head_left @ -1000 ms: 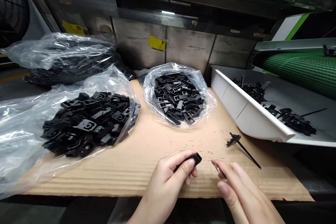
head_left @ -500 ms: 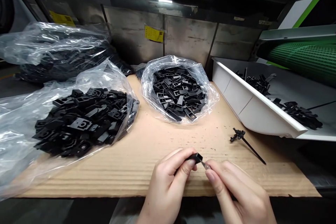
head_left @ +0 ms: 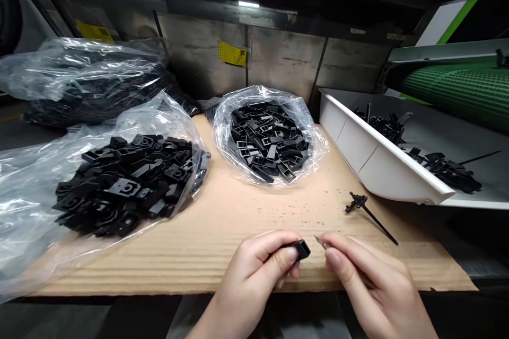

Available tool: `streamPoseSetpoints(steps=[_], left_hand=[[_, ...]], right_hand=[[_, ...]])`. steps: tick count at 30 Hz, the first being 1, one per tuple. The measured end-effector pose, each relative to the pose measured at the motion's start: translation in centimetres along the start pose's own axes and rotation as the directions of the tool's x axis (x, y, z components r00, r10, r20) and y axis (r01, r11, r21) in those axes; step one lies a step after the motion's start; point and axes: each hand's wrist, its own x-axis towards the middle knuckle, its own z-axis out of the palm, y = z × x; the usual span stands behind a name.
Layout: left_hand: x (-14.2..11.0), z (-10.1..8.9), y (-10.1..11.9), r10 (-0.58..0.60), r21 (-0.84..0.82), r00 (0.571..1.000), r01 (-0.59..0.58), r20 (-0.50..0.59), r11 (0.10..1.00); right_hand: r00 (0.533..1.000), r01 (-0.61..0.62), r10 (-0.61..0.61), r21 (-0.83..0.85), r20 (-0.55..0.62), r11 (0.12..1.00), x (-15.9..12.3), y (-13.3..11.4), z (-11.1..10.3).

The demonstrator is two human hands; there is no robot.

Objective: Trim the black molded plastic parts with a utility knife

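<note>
We find the left hand (head_left: 254, 270) closed on a short black plastic part (head_left: 300, 249), with the thumb and fingers pressing its flat sides. The right hand (head_left: 368, 275) is pinched nearly shut on a small bright pin (head_left: 321, 242), apparently metal, though it is too small to confirm. The pin's tip points toward the black part across a narrow gap, and the two are not touching. Both are held just above the near edge of a corrugated cardboard sheet (head_left: 167, 270). We judge the black part light, stiff and smooth, best gripped by its flat sides, clear of its open end. The pin looks slight and liable to slip, so we would hold it close to the tip between the fingertips. To the right, a black clip with a thin rod (head_left: 361, 202) lies on the cardboard. Beyond it stands a white plastic tray (head_left: 382, 167). A clear plastic bag (head_left: 314, 153) holds similar black parts (head_left: 266, 143), and a larger bag (head_left: 27, 206) lies to the left.
</note>
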Motion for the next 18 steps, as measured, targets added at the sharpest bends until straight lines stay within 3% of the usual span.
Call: streamPoseSetpoints(steps=[6,11,18], left_hand=[[-0.05,-0.27,-0.16,-0.026,-0.076,0.998,0.031,0.064,0.997],[-0.07,-0.27,0.05,-0.003,-0.030,0.995,0.005,0.097,1.000],[-0.09,-0.40,0.53,-0.055,0.039,0.987,0.050,0.152,0.998]], right_hand=[[0.987,-0.012,-0.011,0.140,0.162,0.990,0.04,-1.10,-0.89],[0.980,-0.004,-0.026,0.148,0.200,0.989,0.15,-1.22,-0.95],[0.963,-0.062,0.026,0.128,0.269,0.990,0.48,-1.17,-1.01]])
